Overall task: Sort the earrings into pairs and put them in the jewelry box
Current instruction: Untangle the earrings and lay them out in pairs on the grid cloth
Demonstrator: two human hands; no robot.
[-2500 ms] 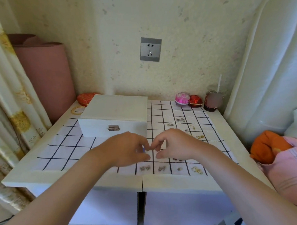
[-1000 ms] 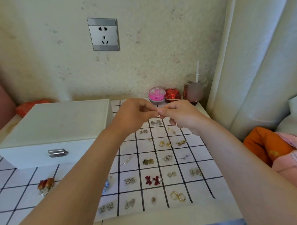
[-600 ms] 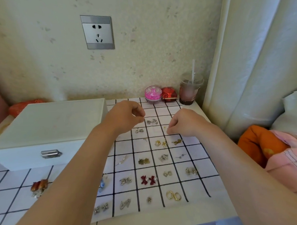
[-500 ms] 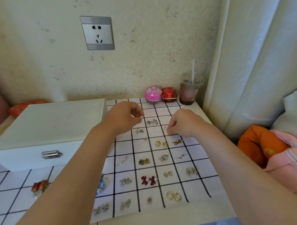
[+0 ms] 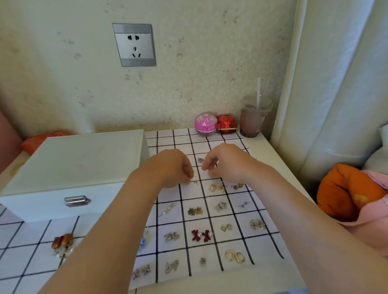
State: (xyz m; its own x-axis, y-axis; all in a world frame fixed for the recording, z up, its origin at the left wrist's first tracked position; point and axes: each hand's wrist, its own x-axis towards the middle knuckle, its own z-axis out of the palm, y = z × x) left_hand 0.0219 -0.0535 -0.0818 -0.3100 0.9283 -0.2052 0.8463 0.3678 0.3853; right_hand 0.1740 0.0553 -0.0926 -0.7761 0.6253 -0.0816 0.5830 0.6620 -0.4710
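Observation:
The white jewelry box (image 5: 78, 167) stands closed at the left of the checked cloth (image 5: 257, 244). Several earrings lie in the cloth's squares, among them a red bow pair (image 5: 202, 235), gold hoops (image 5: 234, 255) and a gold flower pair (image 5: 216, 187). My left hand (image 5: 171, 167) is low over the cloth beside the box, fingers curled, pinching a tiny silver earring (image 5: 191, 177). A small stud (image 5: 196, 181) lies just under it. My right hand (image 5: 227, 163) hovers close to the right, fingertips pinched on something small and shiny.
A pink round tin (image 5: 206, 124), a red box (image 5: 226, 123) and a plastic cup with a straw (image 5: 254, 119) stand along the wall. A curtain (image 5: 341, 73) hangs at the right, above orange fabric (image 5: 346, 191). A red pouch (image 5: 41, 140) lies behind the box.
My hands, joined at the fingertips a second ago, have parted. Both have since come down to the cloth and closer together, the left one still pinching its earring.

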